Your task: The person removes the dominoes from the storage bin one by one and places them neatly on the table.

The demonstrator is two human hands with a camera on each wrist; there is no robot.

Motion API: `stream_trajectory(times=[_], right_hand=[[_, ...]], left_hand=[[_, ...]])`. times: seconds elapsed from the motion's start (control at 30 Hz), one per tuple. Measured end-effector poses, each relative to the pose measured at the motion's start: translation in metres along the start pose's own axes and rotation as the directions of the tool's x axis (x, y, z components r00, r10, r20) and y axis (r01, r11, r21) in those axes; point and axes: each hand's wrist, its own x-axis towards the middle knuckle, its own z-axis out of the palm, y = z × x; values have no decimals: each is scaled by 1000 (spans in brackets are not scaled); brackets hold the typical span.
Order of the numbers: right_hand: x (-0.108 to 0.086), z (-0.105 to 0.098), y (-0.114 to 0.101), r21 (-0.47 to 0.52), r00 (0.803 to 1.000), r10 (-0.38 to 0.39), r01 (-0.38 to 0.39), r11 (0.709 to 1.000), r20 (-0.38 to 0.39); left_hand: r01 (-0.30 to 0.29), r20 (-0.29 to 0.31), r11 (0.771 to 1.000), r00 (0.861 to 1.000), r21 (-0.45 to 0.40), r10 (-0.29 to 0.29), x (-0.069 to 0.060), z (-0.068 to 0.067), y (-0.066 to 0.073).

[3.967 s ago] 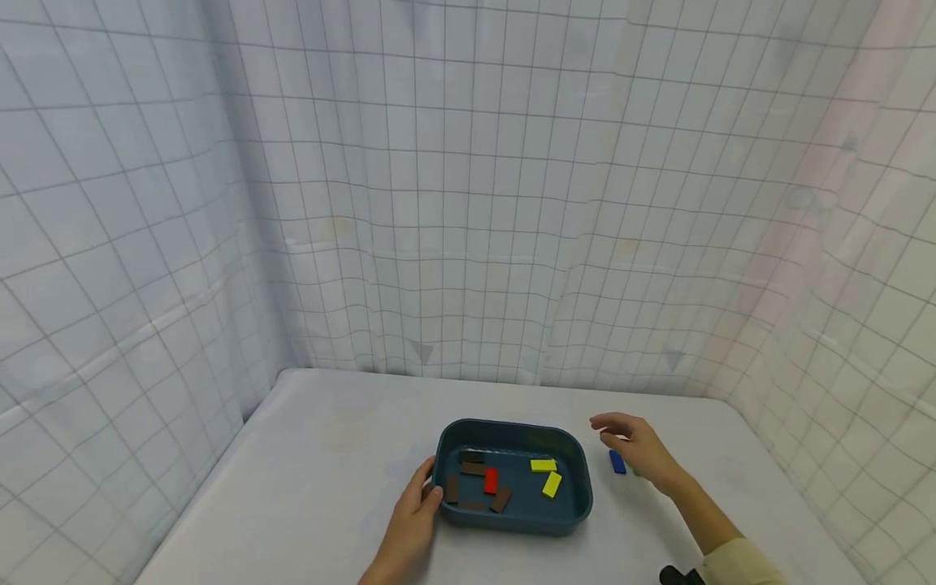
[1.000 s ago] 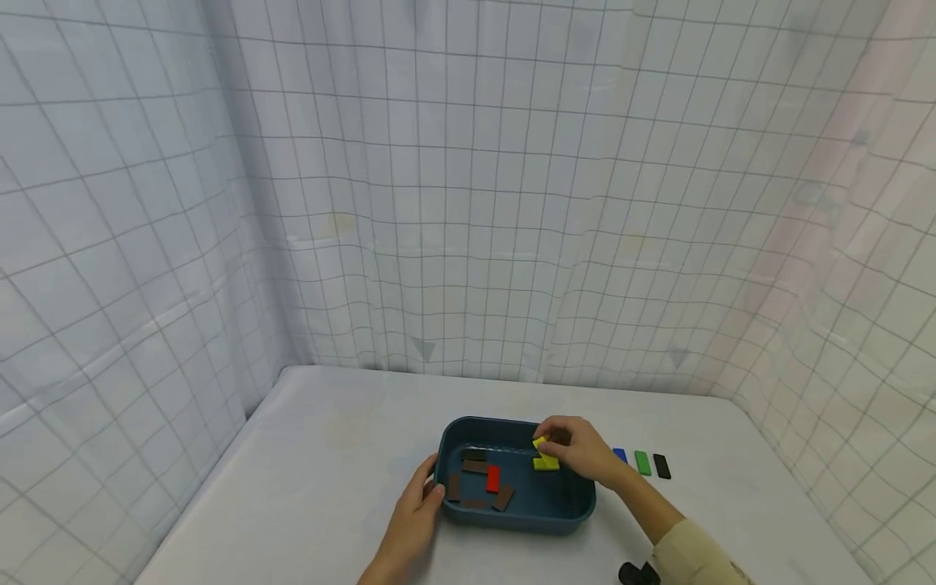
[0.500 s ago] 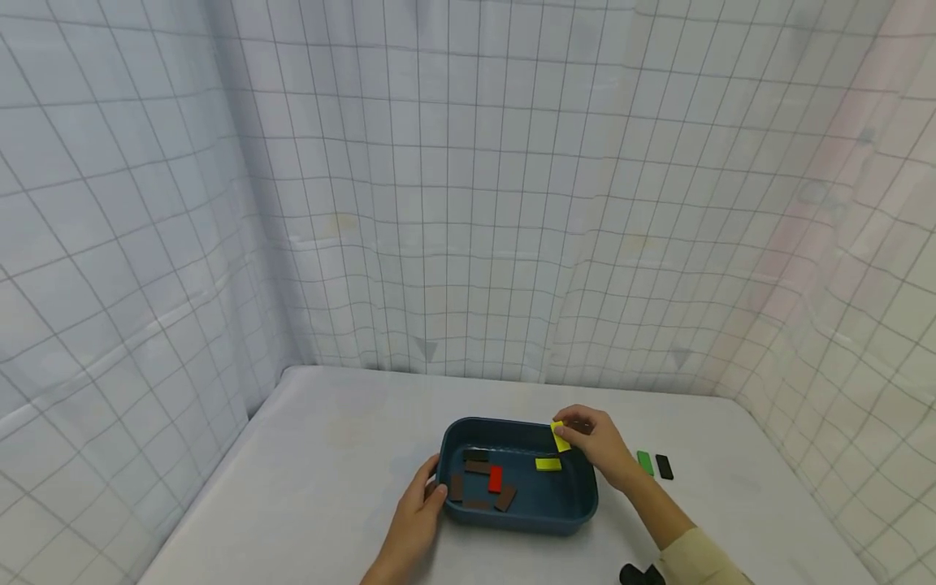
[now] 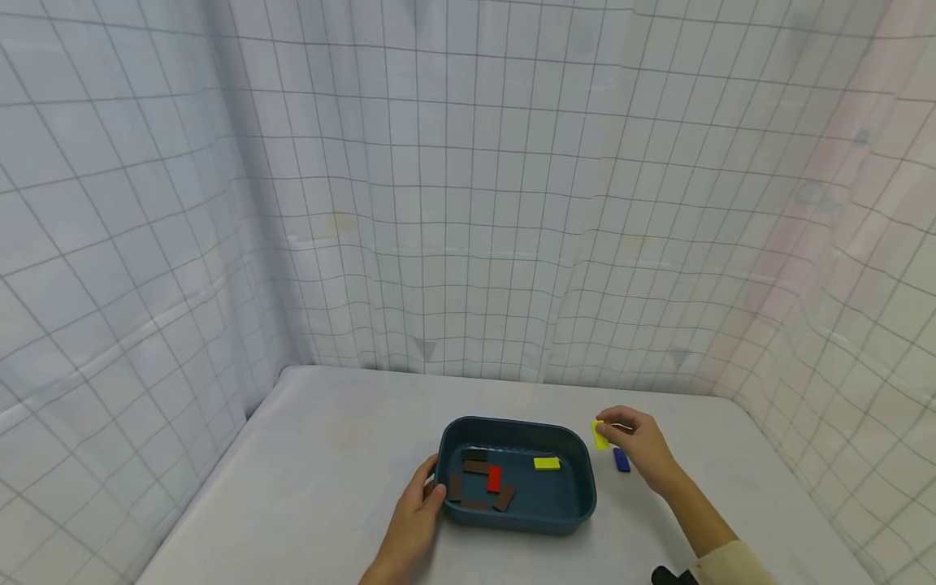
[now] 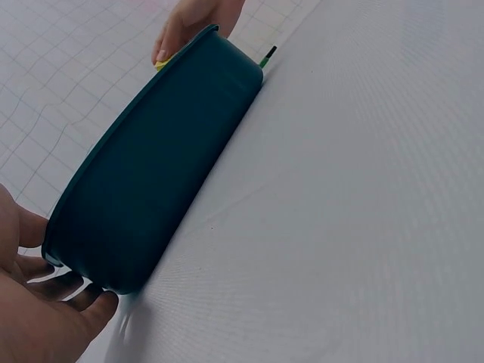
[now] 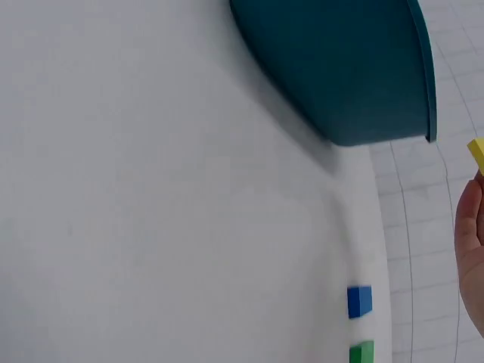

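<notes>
A dark teal tray [image 4: 512, 524] stands on the white table, holding several brown blocks [image 4: 504, 498], a red block [image 4: 494, 479] and a yellow block [image 4: 546, 464]. My left hand [image 4: 411, 524] grips the tray's left end; in the left wrist view its fingers [image 5: 97, 306] lie against the wall. Just right of the tray, my right hand [image 4: 643, 451] pinches another yellow block [image 4: 600, 435] above the table. The right wrist view shows this yellow block [image 6: 476, 153] at the edge, near the fingers [image 6: 469, 219].
A blue block [image 4: 621, 460] lies on the table right of the tray, below my right hand. In the right wrist view a green block [image 6: 361, 352] lies beside the blue one [image 6: 359, 302]. Grid-patterned white curtains [image 4: 468, 203] enclose the table's back and sides.
My right hand has reached into the tray, picked out a yellow block and carried it right, past the rim. My left hand has kept its grip on the tray.
</notes>
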Motion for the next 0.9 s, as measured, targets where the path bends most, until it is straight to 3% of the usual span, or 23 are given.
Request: stream_trajectory(times=[0.3,0.47,0.67,0.9], right_hand=[[-16,-43,17,-78,995,76,-81,994,-58],[-23,-62,32,-77,993,90,-96,992,-73],[-31,-81,49,-63,988,119,-126,990,-99],[-39,-98,62,-134,975,175,-194,972,-139]], left_hand=[[-78,20,997,997,24,78,-1,-2,-1],[-53,13,998,999,23,52,-1,-1,-1],[-71,14,997,997,29,70,-2,-2,-1],[-84,25,996,996,26,83,-3,-1,0]])
